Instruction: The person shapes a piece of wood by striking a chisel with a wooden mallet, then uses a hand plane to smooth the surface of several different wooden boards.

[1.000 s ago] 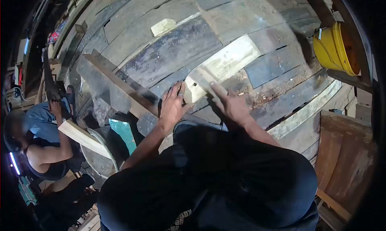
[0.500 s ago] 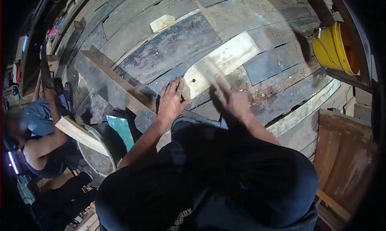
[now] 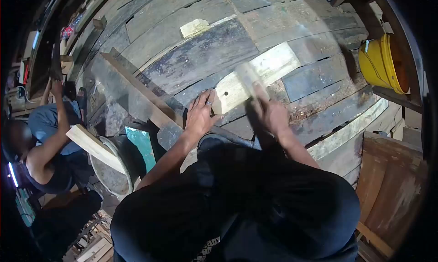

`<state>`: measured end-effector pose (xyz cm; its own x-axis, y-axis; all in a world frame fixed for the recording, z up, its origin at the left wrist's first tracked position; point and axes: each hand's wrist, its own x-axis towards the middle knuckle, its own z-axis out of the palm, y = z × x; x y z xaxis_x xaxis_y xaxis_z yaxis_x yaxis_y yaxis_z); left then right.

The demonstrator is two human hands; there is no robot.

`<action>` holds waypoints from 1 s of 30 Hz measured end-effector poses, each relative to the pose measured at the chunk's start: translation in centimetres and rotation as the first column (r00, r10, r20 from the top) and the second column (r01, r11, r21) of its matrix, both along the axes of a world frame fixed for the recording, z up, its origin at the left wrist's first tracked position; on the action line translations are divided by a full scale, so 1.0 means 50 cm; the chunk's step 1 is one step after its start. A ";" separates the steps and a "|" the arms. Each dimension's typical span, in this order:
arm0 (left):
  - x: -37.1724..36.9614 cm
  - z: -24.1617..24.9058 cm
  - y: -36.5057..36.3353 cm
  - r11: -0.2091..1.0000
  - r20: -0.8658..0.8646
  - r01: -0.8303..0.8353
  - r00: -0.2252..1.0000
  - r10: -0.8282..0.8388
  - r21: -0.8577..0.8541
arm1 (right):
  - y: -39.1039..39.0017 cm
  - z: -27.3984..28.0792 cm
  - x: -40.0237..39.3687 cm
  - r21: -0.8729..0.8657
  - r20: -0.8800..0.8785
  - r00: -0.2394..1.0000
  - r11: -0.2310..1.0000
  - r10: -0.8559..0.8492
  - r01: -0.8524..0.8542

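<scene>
A pale wooden board with a dark round hole near its left end lies slantwise on the plank floor. My left hand is spread against the board's near left end, fingers stretched out, a ring on one finger. My right hand is closed around a flat, pale, elongated tool, smeared by motion. The tool crosses the middle of the board; its exact kind cannot be made out, nor whether it touches the wood.
A thick beam lies left of my left hand. A pale offcut sits farther off. At right are a yellow bucket and a brown wooden panel. Another person crouches at left, beside a leaning pale plank.
The whole view has shifted slightly, moving the scene right and down. My right hand and the blurred tool are a little farther right along the board. My left hand keeps its place.
</scene>
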<state>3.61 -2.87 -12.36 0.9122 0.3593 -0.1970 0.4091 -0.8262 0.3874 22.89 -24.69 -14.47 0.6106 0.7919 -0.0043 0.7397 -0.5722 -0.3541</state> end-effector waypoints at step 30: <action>0.004 0.012 -0.005 0.988 -0.084 -0.130 0.989 0.123 -0.087 | 0.014 0.023 0.040 -0.076 -0.032 0.997 0.995 -0.071 0.068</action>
<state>3.83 -3.13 -11.77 0.8410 0.4482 -0.3031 0.5401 -0.7281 0.4221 24.87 -24.01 -13.33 0.6626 0.7442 -0.0839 0.6854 -0.6477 -0.3327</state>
